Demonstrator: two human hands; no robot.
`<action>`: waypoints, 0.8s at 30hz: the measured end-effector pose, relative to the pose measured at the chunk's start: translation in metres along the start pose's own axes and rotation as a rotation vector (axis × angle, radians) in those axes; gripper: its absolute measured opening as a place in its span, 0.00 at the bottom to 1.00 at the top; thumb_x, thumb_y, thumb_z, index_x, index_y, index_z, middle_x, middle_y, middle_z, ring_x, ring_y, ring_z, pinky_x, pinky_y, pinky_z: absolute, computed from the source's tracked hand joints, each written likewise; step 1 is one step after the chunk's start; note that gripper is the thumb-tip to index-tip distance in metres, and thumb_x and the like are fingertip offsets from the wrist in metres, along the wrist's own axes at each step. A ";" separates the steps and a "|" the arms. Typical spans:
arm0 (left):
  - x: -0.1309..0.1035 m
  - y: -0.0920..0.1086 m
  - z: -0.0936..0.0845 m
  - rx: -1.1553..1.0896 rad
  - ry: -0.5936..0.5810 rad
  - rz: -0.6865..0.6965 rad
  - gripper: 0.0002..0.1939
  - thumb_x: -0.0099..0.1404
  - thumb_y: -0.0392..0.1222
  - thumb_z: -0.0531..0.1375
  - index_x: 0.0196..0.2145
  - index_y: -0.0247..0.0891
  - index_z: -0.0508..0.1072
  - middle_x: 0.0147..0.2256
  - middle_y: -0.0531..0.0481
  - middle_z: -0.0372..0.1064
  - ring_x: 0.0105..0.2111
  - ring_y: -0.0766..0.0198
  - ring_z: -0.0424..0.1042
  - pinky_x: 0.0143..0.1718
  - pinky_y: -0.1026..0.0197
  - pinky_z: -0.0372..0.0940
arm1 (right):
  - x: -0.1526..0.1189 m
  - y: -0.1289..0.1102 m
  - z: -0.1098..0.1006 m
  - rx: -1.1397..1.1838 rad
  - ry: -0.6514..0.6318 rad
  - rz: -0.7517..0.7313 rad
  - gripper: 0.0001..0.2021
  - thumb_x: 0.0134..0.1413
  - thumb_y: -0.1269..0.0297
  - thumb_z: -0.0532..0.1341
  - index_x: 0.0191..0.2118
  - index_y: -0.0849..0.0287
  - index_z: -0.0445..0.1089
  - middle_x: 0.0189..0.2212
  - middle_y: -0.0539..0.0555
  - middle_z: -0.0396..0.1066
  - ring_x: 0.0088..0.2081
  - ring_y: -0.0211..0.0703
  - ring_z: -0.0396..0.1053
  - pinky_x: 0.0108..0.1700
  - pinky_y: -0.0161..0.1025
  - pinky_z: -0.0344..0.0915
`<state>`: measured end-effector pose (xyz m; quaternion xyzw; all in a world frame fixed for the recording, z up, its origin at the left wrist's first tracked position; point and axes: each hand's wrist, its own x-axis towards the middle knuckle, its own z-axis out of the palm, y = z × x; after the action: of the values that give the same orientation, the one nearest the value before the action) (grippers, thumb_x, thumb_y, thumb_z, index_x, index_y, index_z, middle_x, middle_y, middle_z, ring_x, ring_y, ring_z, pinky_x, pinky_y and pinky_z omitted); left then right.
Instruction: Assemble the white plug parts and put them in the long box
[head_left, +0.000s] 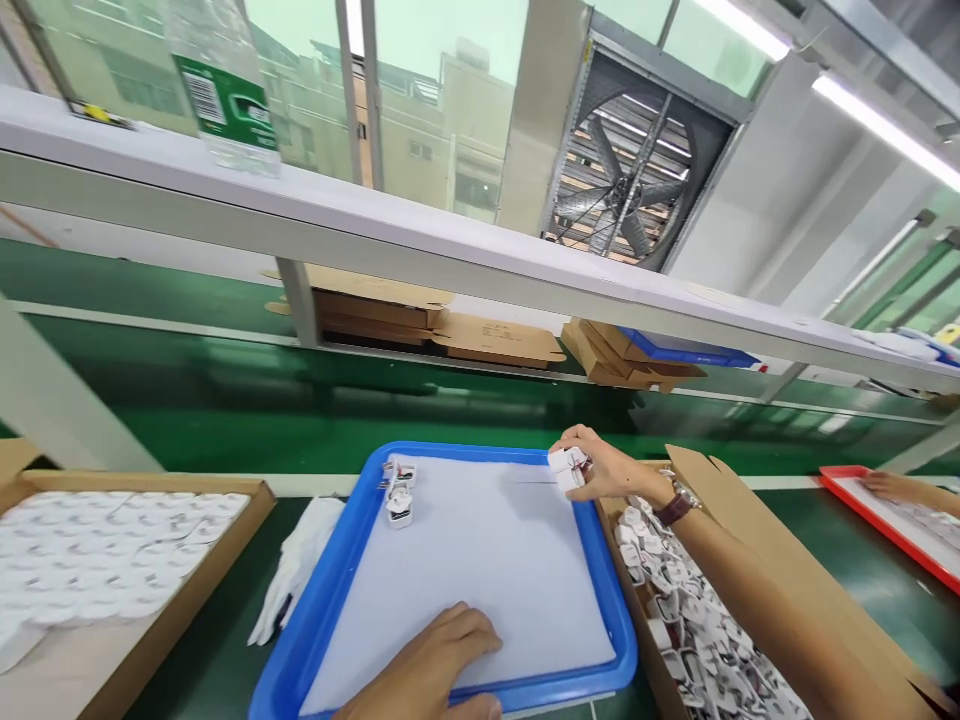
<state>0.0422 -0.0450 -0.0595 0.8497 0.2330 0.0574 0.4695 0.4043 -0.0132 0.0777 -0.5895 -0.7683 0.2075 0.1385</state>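
Note:
My right hand is closed around some small white plastic parts above the far right corner of a blue tray. My left hand rests with fingers stretched out at the near edge of the tray, holding nothing. A white sheet lines the tray. In its far left corner sit a few white parts with dark metal bits. Under my right forearm stands an open cardboard box full of loose white parts.
At left, a cardboard box holds rows of white pieces. White gloves lie beside the tray. A co-worker's hand is over a red tray at right. Flattened cartons and a bottle shelf stand behind.

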 end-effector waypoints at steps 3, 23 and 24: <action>-0.001 0.007 -0.005 -0.008 -0.033 0.001 0.26 0.66 0.52 0.66 0.61 0.50 0.73 0.63 0.49 0.68 0.67 0.46 0.60 0.69 0.50 0.55 | 0.053 -0.030 0.034 0.011 -0.088 -0.133 0.32 0.43 0.67 0.75 0.56 0.51 0.69 0.54 0.55 0.58 0.57 0.53 0.63 0.59 0.48 0.66; 0.000 0.017 -0.006 0.053 0.029 0.066 0.23 0.68 0.51 0.65 0.58 0.47 0.75 0.59 0.46 0.71 0.62 0.46 0.66 0.65 0.50 0.60 | 0.068 -0.036 0.019 -0.187 -0.129 -0.060 0.40 0.56 0.60 0.72 0.71 0.52 0.56 0.71 0.61 0.53 0.71 0.58 0.53 0.70 0.55 0.54; 0.001 0.017 -0.005 0.065 0.025 0.062 0.22 0.68 0.50 0.65 0.58 0.47 0.76 0.59 0.46 0.72 0.61 0.46 0.66 0.66 0.49 0.60 | 0.047 -0.021 0.006 -0.197 -0.102 0.005 0.38 0.56 0.60 0.72 0.69 0.53 0.59 0.69 0.62 0.58 0.68 0.60 0.58 0.67 0.57 0.58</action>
<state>0.0477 -0.0481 -0.0424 0.8705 0.2142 0.0749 0.4367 0.3711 0.0262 0.0816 -0.5906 -0.7897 0.1611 0.0401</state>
